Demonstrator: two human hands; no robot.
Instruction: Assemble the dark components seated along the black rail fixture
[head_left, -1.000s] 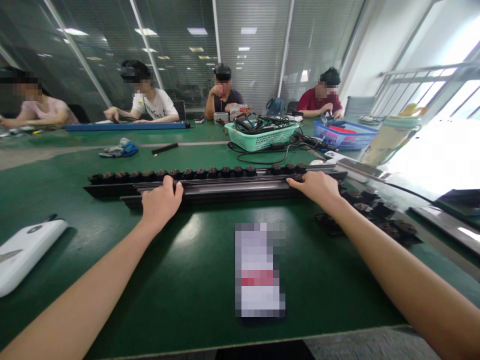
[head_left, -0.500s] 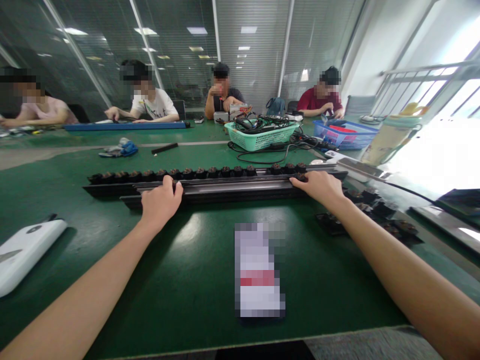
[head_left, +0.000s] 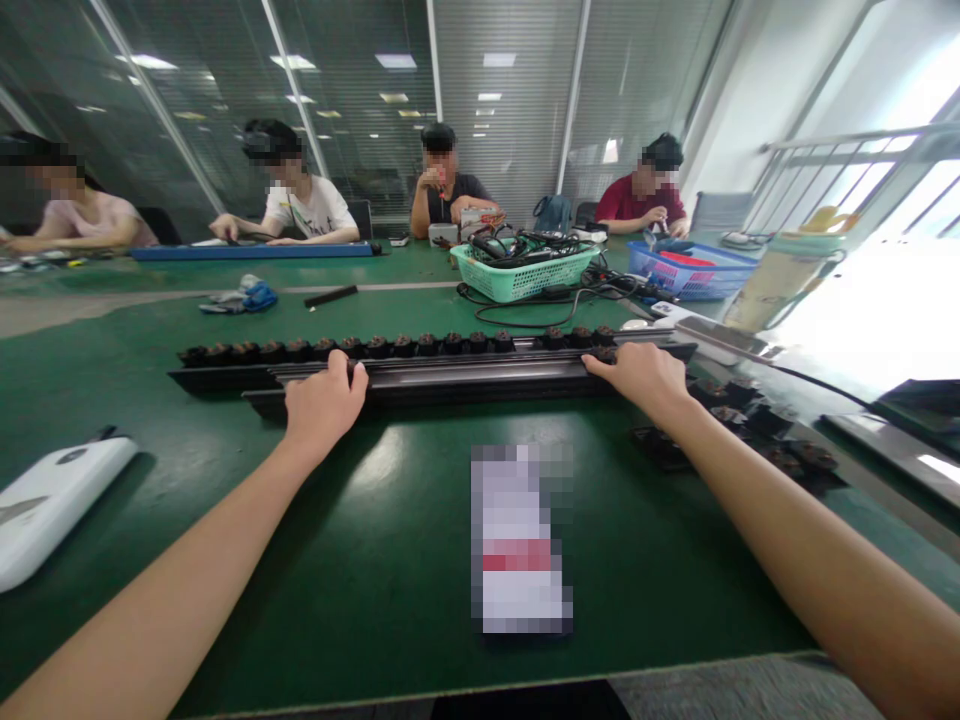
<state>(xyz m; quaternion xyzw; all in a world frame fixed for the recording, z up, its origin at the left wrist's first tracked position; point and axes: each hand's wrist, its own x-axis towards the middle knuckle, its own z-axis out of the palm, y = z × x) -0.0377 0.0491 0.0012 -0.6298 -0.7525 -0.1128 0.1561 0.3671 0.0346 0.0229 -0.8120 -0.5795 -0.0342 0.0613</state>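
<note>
A long dark metal rail [head_left: 472, 374] with a shiny strip along it lies crosswise on the green table. My left hand [head_left: 328, 400] is closed round its left part, thumb on the near side. Toward the other end, my right hand [head_left: 646, 378] grips the same rail, its thumb pointing left and its other fingers mostly hidden. Just behind stands a row of small round black parts with coppery tops [head_left: 427, 344], seated along a second black rail [head_left: 217, 380]. More such black parts [head_left: 799, 460] lie beside my right forearm.
A blurred-out phone-like object [head_left: 517, 560] lies between my forearms, a white device [head_left: 71, 500] at left. Beyond the rails are a green basket of cables [head_left: 525, 275], a blue basket [head_left: 690, 275] and a cup [head_left: 784, 275]. Several people sit across the table [head_left: 375, 310].
Both hands keep their hold on the rail, which stays in place. The whole view has shifted very slightly.
</note>
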